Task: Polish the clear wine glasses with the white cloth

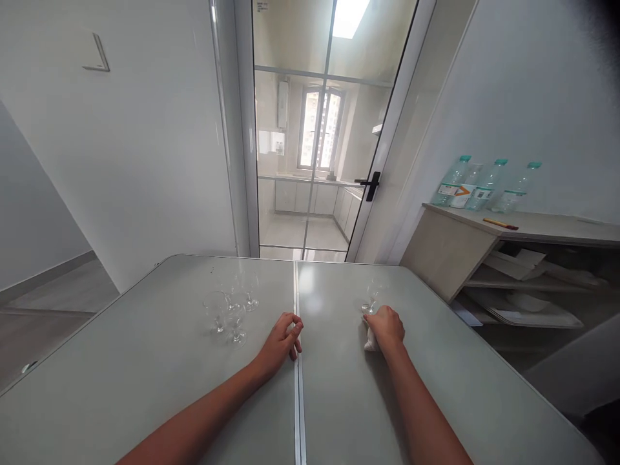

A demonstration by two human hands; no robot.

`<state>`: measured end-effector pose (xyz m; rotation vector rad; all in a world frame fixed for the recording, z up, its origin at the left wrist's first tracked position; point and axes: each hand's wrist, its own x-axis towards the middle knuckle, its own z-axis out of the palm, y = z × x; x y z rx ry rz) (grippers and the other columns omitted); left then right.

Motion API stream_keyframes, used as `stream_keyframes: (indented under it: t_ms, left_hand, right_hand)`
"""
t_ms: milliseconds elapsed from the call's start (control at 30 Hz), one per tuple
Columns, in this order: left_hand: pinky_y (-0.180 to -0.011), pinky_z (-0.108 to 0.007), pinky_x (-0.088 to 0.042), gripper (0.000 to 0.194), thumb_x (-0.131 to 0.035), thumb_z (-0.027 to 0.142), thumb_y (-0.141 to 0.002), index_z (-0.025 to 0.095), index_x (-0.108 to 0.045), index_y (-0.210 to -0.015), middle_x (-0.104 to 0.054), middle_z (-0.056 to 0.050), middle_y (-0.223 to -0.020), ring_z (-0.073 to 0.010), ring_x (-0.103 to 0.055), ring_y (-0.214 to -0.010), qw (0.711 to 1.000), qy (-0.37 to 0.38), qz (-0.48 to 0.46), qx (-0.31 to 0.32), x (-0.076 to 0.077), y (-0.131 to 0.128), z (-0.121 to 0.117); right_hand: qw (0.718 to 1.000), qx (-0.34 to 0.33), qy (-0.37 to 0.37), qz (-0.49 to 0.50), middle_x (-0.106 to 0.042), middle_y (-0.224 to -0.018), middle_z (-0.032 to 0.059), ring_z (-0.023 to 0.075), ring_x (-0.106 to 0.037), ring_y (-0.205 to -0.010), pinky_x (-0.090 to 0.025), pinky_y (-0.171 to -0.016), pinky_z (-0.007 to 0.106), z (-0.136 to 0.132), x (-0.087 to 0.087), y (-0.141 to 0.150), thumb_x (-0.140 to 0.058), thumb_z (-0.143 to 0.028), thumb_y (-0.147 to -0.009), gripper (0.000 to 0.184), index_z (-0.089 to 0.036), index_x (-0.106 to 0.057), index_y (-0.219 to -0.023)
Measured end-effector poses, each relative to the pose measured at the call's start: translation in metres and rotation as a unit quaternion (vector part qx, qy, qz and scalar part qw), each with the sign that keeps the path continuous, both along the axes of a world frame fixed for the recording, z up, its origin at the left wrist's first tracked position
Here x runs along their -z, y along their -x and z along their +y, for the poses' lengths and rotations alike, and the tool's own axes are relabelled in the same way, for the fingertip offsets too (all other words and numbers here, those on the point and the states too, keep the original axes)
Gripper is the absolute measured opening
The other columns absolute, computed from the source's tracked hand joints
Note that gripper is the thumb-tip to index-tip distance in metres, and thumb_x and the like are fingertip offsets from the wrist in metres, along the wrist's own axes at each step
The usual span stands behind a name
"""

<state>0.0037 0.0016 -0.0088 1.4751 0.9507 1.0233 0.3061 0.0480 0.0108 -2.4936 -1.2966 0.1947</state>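
My left hand rests by the seam in the middle of the table, its fingers loosely bent and apart with nothing in them. Fingers of my right hand are closed on a bunched white cloth, which is low over the tabletop or touching it; part of it is hidden under the hand. Just beyond that hand is a clear stemmed glass, partly covered by my fingers. To the left of my left hand, several similar clear glasses stand close together on short stems and round feet.
A wooden shelf unit stands at the right, with clear plastic bottles and an orange-yellow stick-like object on top. Behind the table is a glass door with a black handle. White walls flank the door.
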Motion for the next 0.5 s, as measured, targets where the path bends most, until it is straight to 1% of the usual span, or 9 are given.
stream_keyframes:
  t_ms: [167,267,300,333,367,400,433,467,500]
  left_hand:
    - [-0.048,-0.022,-0.049,0.037,-0.047,0.057,-0.097,0.02,-0.053,-0.093,-0.053,0.003,-0.085,-0.0073,-0.057,-0.05,1.0,0.003,-0.005,-0.011,0.001,0.0,0.001]
    - [-0.046,-0.022,-0.047,0.037,-0.047,0.057,-0.097,0.02,-0.053,-0.092,-0.052,0.002,-0.09,-0.0071,-0.056,-0.051,1.0,0.004,-0.01,-0.013,0.004,0.0,0.003]
    - [-0.045,-0.022,-0.047,0.038,-0.048,0.057,-0.097,0.02,-0.053,-0.092,-0.052,0.002,-0.09,-0.0072,-0.056,-0.051,1.0,0.005,-0.01,-0.013,0.005,0.001,0.004]
    - [-0.044,-0.022,-0.046,0.037,-0.048,0.057,-0.096,0.02,-0.053,-0.092,-0.052,0.001,-0.09,-0.0073,-0.055,-0.05,1.0,0.006,-0.009,-0.012,0.007,0.001,0.004]
    - [-0.044,-0.022,-0.046,0.037,-0.049,0.056,-0.096,0.02,-0.054,-0.092,-0.052,0.001,-0.09,-0.0075,-0.055,-0.049,1.0,0.004,-0.007,-0.013,0.008,0.001,0.005]
    - [-0.045,-0.023,-0.046,0.035,-0.05,0.055,-0.096,0.02,-0.054,-0.092,-0.053,0.001,-0.091,-0.0078,-0.055,-0.05,1.0,-0.002,-0.005,-0.014,0.01,0.002,0.005]
    - [-0.047,-0.024,-0.048,0.033,-0.051,0.053,-0.095,0.02,-0.056,-0.091,-0.054,0.0,-0.092,-0.0088,-0.057,-0.053,1.0,-0.013,-0.006,-0.02,0.011,0.002,0.006]
    - [-0.053,-0.026,-0.051,0.031,-0.053,0.05,-0.094,0.02,-0.058,-0.09,-0.056,-0.001,-0.094,-0.0108,-0.06,-0.058,0.999,-0.027,-0.007,-0.03,0.011,0.002,0.006]
    - [-0.06,-0.029,-0.054,0.027,-0.056,0.046,-0.093,0.02,-0.061,-0.089,-0.058,-0.002,-0.096,-0.0138,-0.063,-0.067,0.998,-0.04,-0.008,-0.045,0.011,0.001,0.007]
  right_hand:
    - [0.997,-0.033,0.067,-0.014,-0.075,-0.096,0.0201,0.0334,-0.075,-0.089,-0.053,-0.067,0.035,-0.021,-0.022,-0.001,-0.07,-0.022,-0.073,0.019,-0.014,-0.075,-0.091]
    - [0.986,-0.119,0.114,-0.017,-0.075,-0.087,0.0138,0.03,-0.074,-0.08,-0.05,-0.063,0.032,-0.038,-0.043,0.023,-0.075,-0.03,-0.073,0.014,-0.018,-0.072,-0.08]
    - [0.981,-0.162,0.105,-0.02,-0.074,-0.083,0.0119,0.0281,-0.073,-0.077,-0.049,-0.063,0.031,-0.044,-0.052,0.036,-0.074,-0.034,-0.076,0.015,-0.019,-0.071,-0.075]
    - [0.976,-0.205,0.065,-0.026,-0.072,-0.078,0.0102,0.0257,-0.071,-0.074,-0.048,-0.064,0.031,-0.05,-0.06,0.053,-0.07,-0.035,-0.082,0.019,-0.02,-0.07,-0.071]
    - [0.969,-0.244,-0.004,-0.026,-0.072,-0.078,0.0086,0.0233,-0.07,-0.073,-0.048,-0.066,0.03,-0.056,-0.068,0.07,-0.065,-0.037,-0.088,0.023,-0.021,-0.07,-0.073]
    - [0.953,-0.287,-0.1,-0.022,-0.072,-0.085,0.0077,0.021,-0.069,-0.075,-0.049,-0.071,0.029,-0.061,-0.075,0.089,-0.058,-0.039,-0.094,0.025,-0.021,-0.072,-0.082]
    - [0.92,-0.347,-0.18,-0.014,-0.072,-0.098,0.0079,0.0193,-0.069,-0.078,-0.05,-0.074,0.029,-0.066,-0.081,0.107,-0.053,-0.039,-0.098,0.025,-0.022,-0.072,-0.1]
    - [0.884,-0.411,-0.221,-0.007,-0.07,-0.11,0.0084,0.018,-0.068,-0.078,-0.05,-0.073,0.028,-0.07,-0.086,0.123,-0.052,-0.04,-0.1,0.03,-0.024,-0.067,-0.119]
    - [0.851,-0.469,-0.235,-0.007,-0.067,-0.12,0.0084,0.0164,-0.067,-0.076,-0.051,-0.071,0.028,-0.072,-0.09,0.138,-0.05,-0.041,-0.101,0.038,-0.027,-0.058,-0.135]
